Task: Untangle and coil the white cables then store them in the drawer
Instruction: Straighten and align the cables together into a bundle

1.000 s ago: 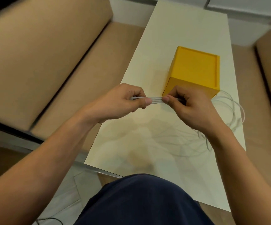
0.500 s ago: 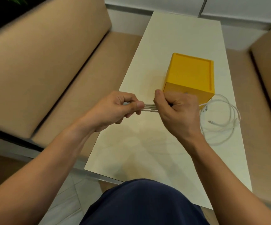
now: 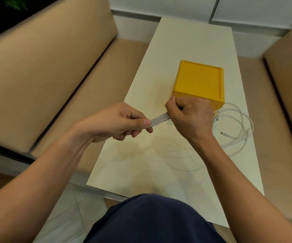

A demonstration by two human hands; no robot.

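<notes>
While the left hand [image 3: 122, 122] pinches several white cables [image 3: 160, 118] flat, the right hand [image 3: 189, 116] fists around them just beyond, slack loops trailing behind it beside the yellow drawer box [image 3: 200, 81].

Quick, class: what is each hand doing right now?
Left hand: closed, pinching the bundled white cables.
Right hand: closed in a fist around them.

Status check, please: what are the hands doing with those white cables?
Left hand and right hand both pinch the white cables. Loose loops trail right of the yellow box. Nothing in the way.
</notes>
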